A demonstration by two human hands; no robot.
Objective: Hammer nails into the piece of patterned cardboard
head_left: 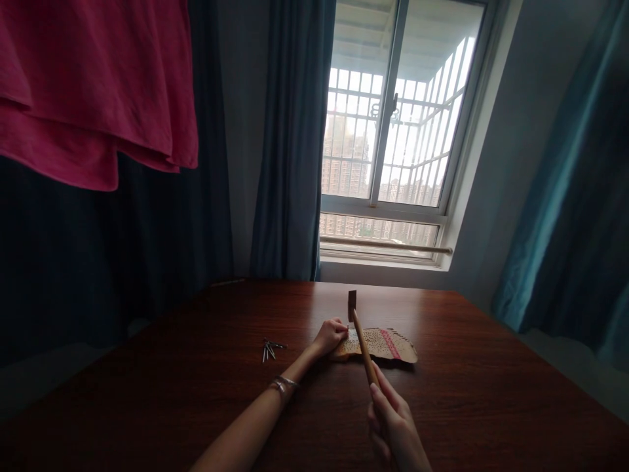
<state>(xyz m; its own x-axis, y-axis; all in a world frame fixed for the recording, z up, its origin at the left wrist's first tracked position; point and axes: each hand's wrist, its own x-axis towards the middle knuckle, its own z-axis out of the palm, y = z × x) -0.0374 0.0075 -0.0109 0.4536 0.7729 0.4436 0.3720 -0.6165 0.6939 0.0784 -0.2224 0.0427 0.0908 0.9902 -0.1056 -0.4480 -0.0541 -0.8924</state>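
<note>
My right hand (393, 416) is wrapped round the wooden handle of a hammer (362, 337). The hammer's head is raised over the table, close above my left hand (332, 335). Fingertips of the left hand pinch a small nail (348, 326), which stands upright at the left part of a tan, speckled piece of board (376, 342). Many dark dots and a reddish-pink band mark that board, and its far right edge looks ragged. Several loose nails (269, 349) lie in a small pile left of my left wrist, which wears a bracelet (282, 384).
All this rests on a dark reddish-brown wooden table (196, 380). Beyond its far edge is a window (383, 144) with bars outside. Blue curtains (292, 144) hang on both sides, and pink cloth (98, 85) hangs at the upper left.
</note>
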